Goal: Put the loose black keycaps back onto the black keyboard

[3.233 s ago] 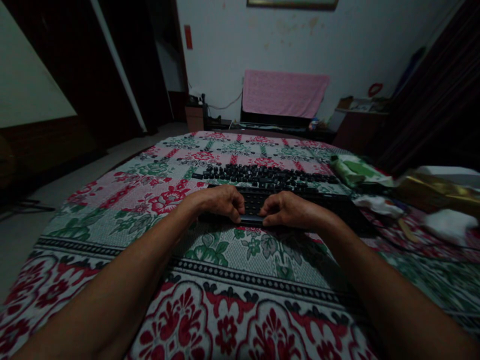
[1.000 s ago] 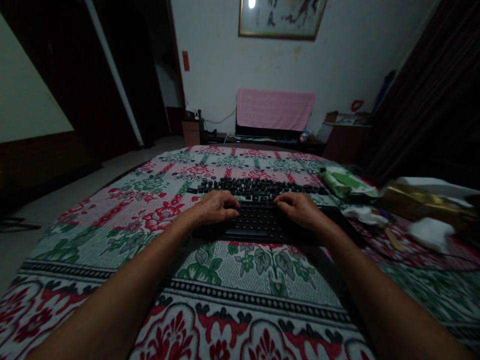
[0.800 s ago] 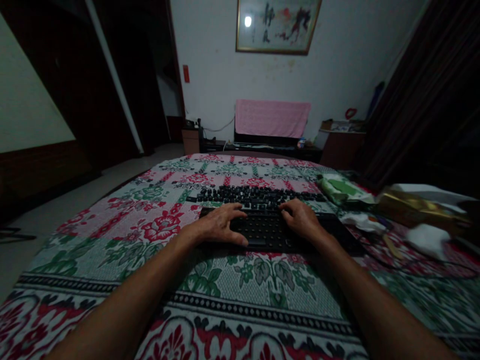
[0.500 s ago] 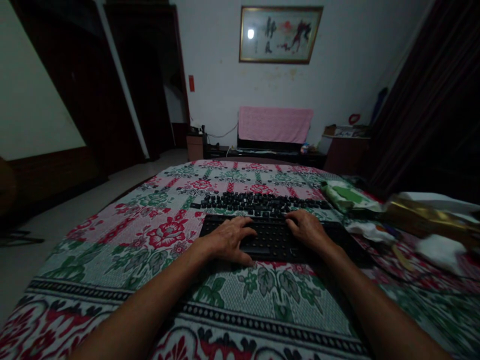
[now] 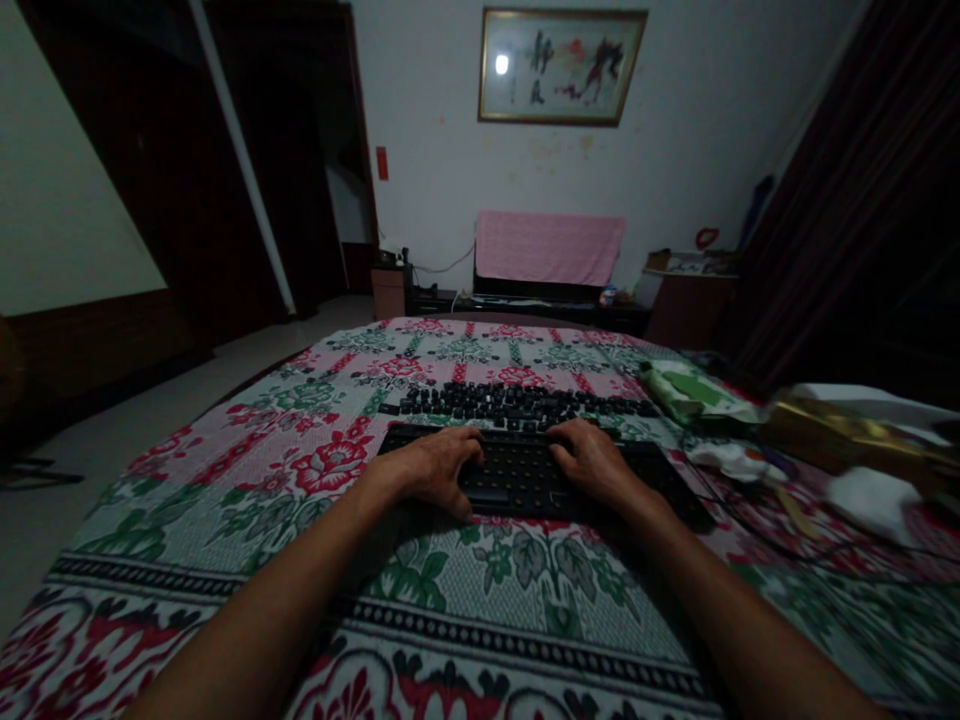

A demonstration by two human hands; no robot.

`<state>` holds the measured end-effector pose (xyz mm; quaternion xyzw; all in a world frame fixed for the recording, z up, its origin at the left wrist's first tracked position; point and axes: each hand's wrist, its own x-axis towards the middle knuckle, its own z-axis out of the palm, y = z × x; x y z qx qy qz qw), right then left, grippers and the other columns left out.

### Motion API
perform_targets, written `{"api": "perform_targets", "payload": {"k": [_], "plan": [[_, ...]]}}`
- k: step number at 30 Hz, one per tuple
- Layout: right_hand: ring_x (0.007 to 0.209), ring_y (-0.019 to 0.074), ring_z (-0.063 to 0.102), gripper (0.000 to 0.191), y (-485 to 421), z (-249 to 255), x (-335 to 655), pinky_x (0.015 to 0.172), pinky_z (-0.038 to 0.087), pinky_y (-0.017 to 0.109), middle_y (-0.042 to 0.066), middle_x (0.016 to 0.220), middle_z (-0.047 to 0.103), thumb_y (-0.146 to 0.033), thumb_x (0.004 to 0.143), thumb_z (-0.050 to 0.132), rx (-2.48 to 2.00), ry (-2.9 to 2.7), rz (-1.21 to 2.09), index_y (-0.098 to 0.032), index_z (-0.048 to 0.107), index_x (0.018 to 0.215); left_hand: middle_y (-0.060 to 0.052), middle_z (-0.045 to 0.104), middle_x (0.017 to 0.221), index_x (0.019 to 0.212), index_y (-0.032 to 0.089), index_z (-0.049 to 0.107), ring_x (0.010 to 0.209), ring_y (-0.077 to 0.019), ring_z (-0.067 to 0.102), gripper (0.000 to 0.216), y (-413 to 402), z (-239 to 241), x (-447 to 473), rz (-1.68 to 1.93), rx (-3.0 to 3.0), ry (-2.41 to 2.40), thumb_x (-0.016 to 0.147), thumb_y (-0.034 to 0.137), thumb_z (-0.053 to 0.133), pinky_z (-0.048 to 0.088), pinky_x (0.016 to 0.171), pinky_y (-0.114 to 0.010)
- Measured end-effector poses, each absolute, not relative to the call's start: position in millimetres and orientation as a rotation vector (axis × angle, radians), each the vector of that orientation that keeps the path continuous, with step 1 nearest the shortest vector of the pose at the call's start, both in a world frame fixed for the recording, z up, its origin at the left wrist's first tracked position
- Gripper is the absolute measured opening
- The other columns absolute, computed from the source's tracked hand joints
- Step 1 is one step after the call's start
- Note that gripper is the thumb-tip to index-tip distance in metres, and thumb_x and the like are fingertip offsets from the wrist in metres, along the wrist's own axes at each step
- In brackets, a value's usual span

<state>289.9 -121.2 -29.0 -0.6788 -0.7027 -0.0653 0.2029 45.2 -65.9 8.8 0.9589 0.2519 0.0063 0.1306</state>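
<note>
Floral cloth (image 5: 420, 580) is spread under the keyboard (image 5: 529, 470); most key positions are bared, spacebar (image 5: 489, 495) seated along its near edge. Keyboard's left part is covered by the left hand (image 5: 435, 465), thumb and fingers held wide apart. Its right-of-centre part is covered by the right hand (image 5: 591, 460), fingers bent toward the far edge; whether anything is pinched can't be told. To keyboard's right, a gold box (image 5: 840, 435) is placed. Loose black keycaps (image 5: 517, 403) are strewn just beyond keyboard. Well beyond it, a pink towel (image 5: 549, 247) is draped; higher, a framed picture (image 5: 561, 68) is hung.
</note>
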Motion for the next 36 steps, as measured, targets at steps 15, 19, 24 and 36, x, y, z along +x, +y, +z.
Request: {"api": "perform_targets", "payload": {"k": [15, 19, 24, 36], "plan": [[0.085, 0.0149, 0.052, 0.026, -112, -21, 289, 0.076, 0.035, 0.023, 0.005, 0.088, 0.059, -0.030, 0.076, 0.041, -1.956, -1.952, -0.230, -0.020, 0.062, 0.089, -0.005, 0.061, 0.094, 0.090, 0.022, 0.062, 0.088, -0.0182, 0.054, 0.029, -17, -7, 84, 0.384, 2.801, 1.154, 0.071, 0.034, 0.044, 0.038, 0.076, -0.025], [0.084, 0.0152, 0.051, 0.025, -92, -12, 279, 0.075, 0.035, 0.023, 0.005, 0.088, 0.058, -0.031, 0.074, 0.045, -1.964, -1.960, -0.284, -0.022, 0.061, 0.090, -0.004, 0.063, 0.087, 0.085, 0.021, 0.065, 0.083, -0.0166, 0.056, 0.027, -13, -16, 83, 0.405, 2.745, 1.170, 0.071, 0.032, 0.044, 0.040, 0.073, -0.023], [0.085, 0.0165, 0.051, 0.027, -58, -10, 263, 0.074, 0.036, 0.024, 0.004, 0.089, 0.057, -0.033, 0.070, 0.050, -1.975, -2.088, -0.235, -0.026, 0.060, 0.094, -0.002, 0.064, 0.089, 0.088, 0.020, 0.065, 0.083, -0.0139, 0.056, 0.028, -10, -16, 77, 0.424, 2.689, 1.108, 0.069, 0.025, 0.044, 0.039, 0.076, -0.020], [0.078, 0.0142, 0.055, 0.025, -28, -16, 254, 0.064, 0.039, 0.021, -0.001, 0.085, 0.063, -0.030, 0.064, 0.056, -1.980, -2.222, -0.049, -0.028, 0.062, 0.088, -0.003, 0.063, 0.092, 0.090, 0.021, 0.064, 0.087, -0.0171, 0.055, 0.030, -11, -14, 78, 0.365, 2.703, 1.123, 0.070, 0.026, 0.041, 0.039, 0.077, -0.024]]}}
